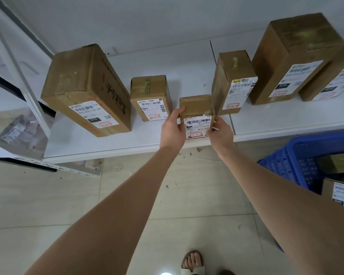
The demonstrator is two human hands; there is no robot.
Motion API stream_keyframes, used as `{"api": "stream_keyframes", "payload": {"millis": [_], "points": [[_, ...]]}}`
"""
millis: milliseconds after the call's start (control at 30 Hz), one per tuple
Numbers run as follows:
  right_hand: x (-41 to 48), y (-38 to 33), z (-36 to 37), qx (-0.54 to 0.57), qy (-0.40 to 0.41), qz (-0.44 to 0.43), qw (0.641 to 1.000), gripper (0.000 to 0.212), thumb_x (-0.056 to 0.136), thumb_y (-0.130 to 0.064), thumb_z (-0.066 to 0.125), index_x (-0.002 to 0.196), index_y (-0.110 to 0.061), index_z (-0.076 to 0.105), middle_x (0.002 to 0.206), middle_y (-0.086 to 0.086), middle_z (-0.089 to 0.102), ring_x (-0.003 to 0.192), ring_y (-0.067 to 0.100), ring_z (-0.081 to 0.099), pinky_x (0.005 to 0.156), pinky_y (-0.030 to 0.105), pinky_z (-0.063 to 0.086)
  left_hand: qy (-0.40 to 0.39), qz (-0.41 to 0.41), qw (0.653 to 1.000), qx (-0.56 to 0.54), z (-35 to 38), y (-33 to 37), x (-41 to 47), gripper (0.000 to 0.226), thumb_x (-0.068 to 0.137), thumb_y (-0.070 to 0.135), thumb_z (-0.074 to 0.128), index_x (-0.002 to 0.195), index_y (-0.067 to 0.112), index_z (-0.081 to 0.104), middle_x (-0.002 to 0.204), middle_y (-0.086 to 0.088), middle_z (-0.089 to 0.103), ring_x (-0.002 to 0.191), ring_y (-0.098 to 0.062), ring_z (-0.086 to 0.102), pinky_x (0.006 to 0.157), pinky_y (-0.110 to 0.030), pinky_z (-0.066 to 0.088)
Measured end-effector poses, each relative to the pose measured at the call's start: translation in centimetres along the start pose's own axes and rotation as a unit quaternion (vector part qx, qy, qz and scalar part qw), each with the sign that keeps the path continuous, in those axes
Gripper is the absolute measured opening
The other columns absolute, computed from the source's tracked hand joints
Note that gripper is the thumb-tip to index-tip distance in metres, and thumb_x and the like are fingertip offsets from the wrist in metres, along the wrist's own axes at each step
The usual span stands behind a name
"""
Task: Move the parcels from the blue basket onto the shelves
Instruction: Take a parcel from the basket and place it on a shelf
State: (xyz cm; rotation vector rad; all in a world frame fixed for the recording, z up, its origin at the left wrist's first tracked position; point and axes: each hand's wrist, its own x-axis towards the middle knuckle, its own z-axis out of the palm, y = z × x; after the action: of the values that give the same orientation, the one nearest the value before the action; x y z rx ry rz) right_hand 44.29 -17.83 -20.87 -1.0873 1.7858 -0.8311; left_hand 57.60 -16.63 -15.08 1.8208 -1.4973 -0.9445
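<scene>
Near the shelf (117, 143) front edge, between a squat box (150, 98) and a taller box (231, 82), held the small parcel (196, 110) upright. Gripped its sides with left hand (172, 129) and right hand (219, 132), fingers curled round the edges, label outward, probably to match the row. Left at least one parcel in the blue basket (290, 161).

One wide-angle camera sits on the person's head and faces forward and down, along both forearms (139, 195). The flat white shelf board (68, 139) with its brown cardboard boxes (83, 82) lies near, across the upper half. A small brown cardboard parcel (196, 107) marks the centre. A sandalled foot (193, 260) shows at the bottom edge, a blue plastic basket (286, 161) at the right edge.
</scene>
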Motion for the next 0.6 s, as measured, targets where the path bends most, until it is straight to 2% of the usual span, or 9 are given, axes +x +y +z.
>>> {"api": "stream_keyframes", "payload": {"millis": [67, 133, 267, 333, 400, 500, 600], "points": [[-0.3, -0.5, -0.4, -0.083, 0.003, 0.0, 0.997, 0.056, 0.09, -0.011, 0.062, 0.143, -0.014, 0.041, 0.139, 0.007, 0.05, 0.127, 0.025, 0.05, 0.096, 0.034, 0.046, 0.0, 0.018, 0.999, 0.047, -0.3, 0.2, -0.3, 0.048, 0.094, -0.002, 0.045, 0.137, 0.02, 0.047, 0.139, -0.005, 0.046, 0.115, -0.02, 0.056, 0.096, -0.025, 0.046], [-1.3, -1.3, -1.3, -0.151, 0.025, -0.032, 0.988, 0.061, 0.089, -0.012, 0.065, 0.143, -0.012, 0.037, 0.143, 0.01, 0.039, 0.13, 0.028, 0.043, 0.102, 0.04, 0.042, -0.006, 0.034, 0.991, 0.126, -0.9, 0.7, -0.7, 0.054, 0.093, -0.001, 0.046, 0.142, 0.021, 0.041, 0.149, -0.004, 0.034, 0.127, -0.023, 0.047, 0.101, -0.03, 0.042], [-2.8, -3.3, -2.4, -0.312, 0.054, -0.227, 0.921, 0.059, 0.085, -0.005, 0.064, 0.14, -0.01, 0.042, 0.141, 0.013, 0.039, 0.127, 0.03, 0.041, 0.098, 0.04, 0.047, -0.034, 0.093, 0.958, 0.268, -1.8, 2.2, -1.3, 0.063, 0.091, -0.003, 0.043, 0.149, 0.017, 0.028, 0.158, 0.001, 0.017, 0.139, -0.019, 0.031, 0.103, -0.032, 0.04], [-2.7, -4.4, -2.4, -0.345, 0.033, -0.279, 0.896, 0.058, 0.084, -0.001, 0.063, 0.138, -0.008, 0.045, 0.143, 0.013, 0.04, 0.13, 0.031, 0.041, 0.101, 0.04, 0.045, -0.06, 0.12, 0.94, 0.315, -1.5, 2.8, -1.3, 0.065, 0.09, -0.005, 0.04, 0.15, 0.013, 0.022, 0.159, 0.001, 0.013, 0.145, -0.016, 0.018, 0.108, -0.03, 0.034], [-2.4, -5.3, -2.2, -0.37, 0.006, -0.301, 0.879, 0.058, 0.085, 0.0, 0.062, 0.14, -0.008, 0.044, 0.15, 0.012, 0.035, 0.14, 0.03, 0.032, 0.106, 0.039, 0.04, -0.08, 0.125, 0.928, 0.343, -1.0, 3.1, -1.0, 0.064, 0.092, -0.004, 0.039, 0.151, 0.011, 0.019, 0.16, 0.001, 0.01, 0.147, -0.014, 0.009, 0.113, -0.029, 0.03], [-1.8, -5.4, -2.0, -0.414, -0.058, -0.291, 0.861, 0.055, 0.097, -0.004, 0.046, 0.149, -0.011, 0.031, 0.161, 0.006, 0.016, 0.149, 0.022, 0.009, 0.114, 0.033, 0.027, -0.091, 0.116, 0.914, 0.378, -0.5, 2.8, -0.6, 0.063, 0.094, -0.002, 0.041, 0.151, 0.009, 0.016, 0.161, -0.001, 0.005, 0.148, -0.014, 0.005, 0.112, -0.03, 0.03], [-1.4, -5.2, -2.2, -0.418, -0.07, -0.299, 0.855, 0.052, 0.099, -0.004, 0.041, 0.15, -0.011, 0.031, 0.161, 0.006, 0.016, 0.149, 0.02, 0.009, 0.114, 0.031, 0.026, -0.098, 0.108, 0.903, 0.405, -0.2, 2.2, -0.5, 0.066, 0.094, -0.004, 0.043, 0.152, 0.007, 0.014, 0.161, -0.003, 0.0, 0.148, -0.014, 0.002, 0.11, -0.032, 0.036]]}}
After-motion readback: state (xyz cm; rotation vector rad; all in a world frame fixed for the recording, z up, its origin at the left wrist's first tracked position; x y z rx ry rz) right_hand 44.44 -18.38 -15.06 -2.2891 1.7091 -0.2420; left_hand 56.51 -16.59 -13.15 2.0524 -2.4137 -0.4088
